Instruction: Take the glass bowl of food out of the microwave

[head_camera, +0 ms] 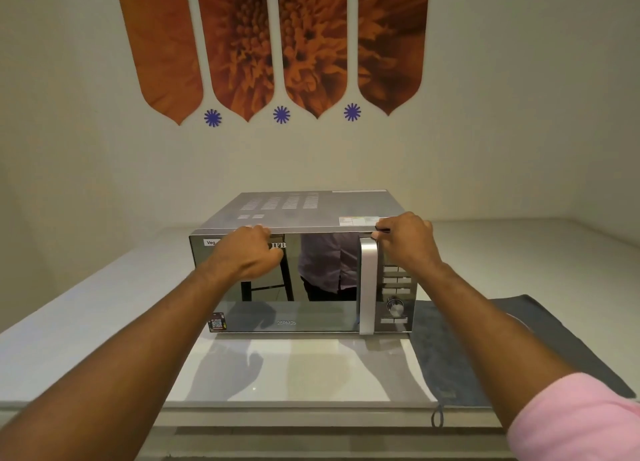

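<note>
A silver microwave [311, 213] stands on the white counter [294, 370] with its mirrored door [311, 317] closed. The glass bowl is hidden behind the reflective door. My left hand [249, 252] is curled over the top front edge of the microwave, left of centre. The fingers of my right hand [405, 242] are wrapped around the upper end of the vertical silver door handle [367, 287].
A grey cloth [450, 356] lies on the counter to the right of the microwave, under my right forearm. The control panel with buttons and a knob [394, 306] sits right of the handle. A wall stands close behind the microwave.
</note>
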A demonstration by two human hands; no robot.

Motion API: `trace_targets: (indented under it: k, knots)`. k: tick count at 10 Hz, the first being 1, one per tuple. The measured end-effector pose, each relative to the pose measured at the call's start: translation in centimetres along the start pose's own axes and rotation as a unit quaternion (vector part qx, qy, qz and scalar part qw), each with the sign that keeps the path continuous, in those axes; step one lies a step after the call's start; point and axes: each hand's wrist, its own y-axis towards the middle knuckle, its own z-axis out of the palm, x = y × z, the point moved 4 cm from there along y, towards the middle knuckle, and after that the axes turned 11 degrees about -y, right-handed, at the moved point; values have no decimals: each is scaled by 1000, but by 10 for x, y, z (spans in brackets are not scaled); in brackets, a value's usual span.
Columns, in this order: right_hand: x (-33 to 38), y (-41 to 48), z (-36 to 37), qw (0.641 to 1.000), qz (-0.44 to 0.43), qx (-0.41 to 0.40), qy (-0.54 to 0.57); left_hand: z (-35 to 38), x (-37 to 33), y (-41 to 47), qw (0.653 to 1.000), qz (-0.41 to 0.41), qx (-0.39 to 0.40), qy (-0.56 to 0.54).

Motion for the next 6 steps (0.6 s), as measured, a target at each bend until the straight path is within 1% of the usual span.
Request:
trace_targets:
  k: [2, 3, 4, 5, 6]
  knots:
    - [4, -4, -4, 1000, 4, 2, 1, 4, 2, -5, 1000, 20, 7, -9]
    - [8, -7, -7, 1000, 4, 5, -2, 13, 9, -11, 999, 49, 20, -9]
    - [12, -12, -14, 1000, -2, 19, -19, 27, 18, -16, 994, 72, 46, 72]
    - [16, -10, -19, 997, -19, 63, -35, 27, 17, -14, 991, 86, -3, 106]
    - [20, -7, -35, 997, -31, 75, -15, 13, -8, -8, 986, 116, -73, 93]
